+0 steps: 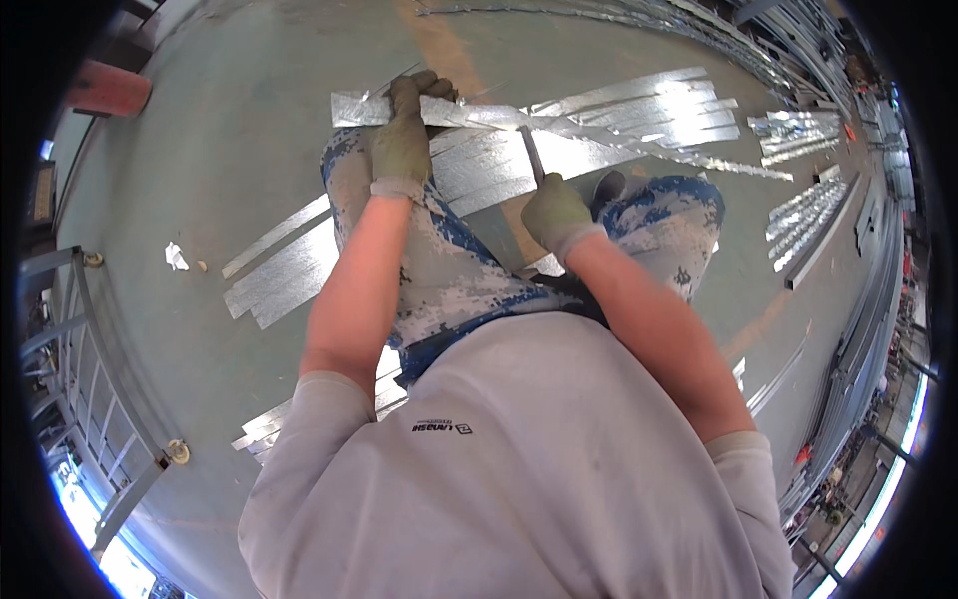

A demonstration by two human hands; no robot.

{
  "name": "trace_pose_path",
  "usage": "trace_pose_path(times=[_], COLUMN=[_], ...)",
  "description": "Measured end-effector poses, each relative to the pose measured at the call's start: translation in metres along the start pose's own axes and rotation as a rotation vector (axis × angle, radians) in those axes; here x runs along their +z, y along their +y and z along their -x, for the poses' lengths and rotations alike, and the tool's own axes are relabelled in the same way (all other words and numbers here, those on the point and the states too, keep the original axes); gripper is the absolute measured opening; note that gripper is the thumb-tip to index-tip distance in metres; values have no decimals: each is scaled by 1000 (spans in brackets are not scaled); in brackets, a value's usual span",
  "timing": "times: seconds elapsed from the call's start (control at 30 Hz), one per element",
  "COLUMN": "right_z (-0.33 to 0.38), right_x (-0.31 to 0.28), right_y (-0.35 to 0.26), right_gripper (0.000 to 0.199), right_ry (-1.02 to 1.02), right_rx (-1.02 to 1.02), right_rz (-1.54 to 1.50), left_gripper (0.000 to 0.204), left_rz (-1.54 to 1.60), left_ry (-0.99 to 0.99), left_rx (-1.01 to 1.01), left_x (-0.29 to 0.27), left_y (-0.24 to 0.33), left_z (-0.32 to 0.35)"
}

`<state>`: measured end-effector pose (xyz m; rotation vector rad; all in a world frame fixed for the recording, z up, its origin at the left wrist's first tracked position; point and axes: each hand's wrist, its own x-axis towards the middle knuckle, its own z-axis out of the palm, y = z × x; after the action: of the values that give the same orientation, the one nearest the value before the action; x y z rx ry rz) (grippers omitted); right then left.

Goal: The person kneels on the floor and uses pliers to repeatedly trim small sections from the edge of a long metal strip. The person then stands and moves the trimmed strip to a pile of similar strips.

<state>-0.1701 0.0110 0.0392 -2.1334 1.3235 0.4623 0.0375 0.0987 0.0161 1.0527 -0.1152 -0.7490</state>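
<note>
My left hand (401, 145), in an olive work glove, is wrapped over the left part of a shiny metal strip (352, 109), its fingers curling past the far edge. Flat at that end, the strip slants to the right and looks twisted or crumpled along its right part (689, 157). Gloved as well, my right hand (557, 215) is closed around a dark, narrow tool (534, 155) whose exact kind I cannot make out. Its far end meets the strip near the middle. Beneath lie several flat, overlapping metal strips (479, 170) on the floor, between and beyond my knees.
More flat strips (284, 270) lie at left. Crumpled strips (798, 135) are piled at right, beside a long metal profile (823, 232). Long metal lengths (599, 15) run along the far side. A wheeled metal frame (105, 389) stands at left, a red cylinder (112, 90) behind it.
</note>
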Motion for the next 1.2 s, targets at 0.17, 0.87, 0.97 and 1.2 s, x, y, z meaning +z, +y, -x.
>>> trace_pose_path(times=[0.17,0.87,0.97,1.2], right_z=[-1,-8,-14,-76], right_x=[-7,-34,-45,-31], right_y=[3,62,80,141], right_gripper=[52,43,47,23], right_ry=[-9,40,52,16], right_rx=[-63,11,3,-455], right_rz=[113,-161,-156,778], left_gripper=[54,55,46,76], left_rz=[-10,-1,-230,-894], left_ry=[-5,-155,-275,-649], left_rx=[72,-73,-25,235], left_x=[13,28,39,39], left_y=[3,-19,-32,-76], left_z=[-3,-13,-13,-31])
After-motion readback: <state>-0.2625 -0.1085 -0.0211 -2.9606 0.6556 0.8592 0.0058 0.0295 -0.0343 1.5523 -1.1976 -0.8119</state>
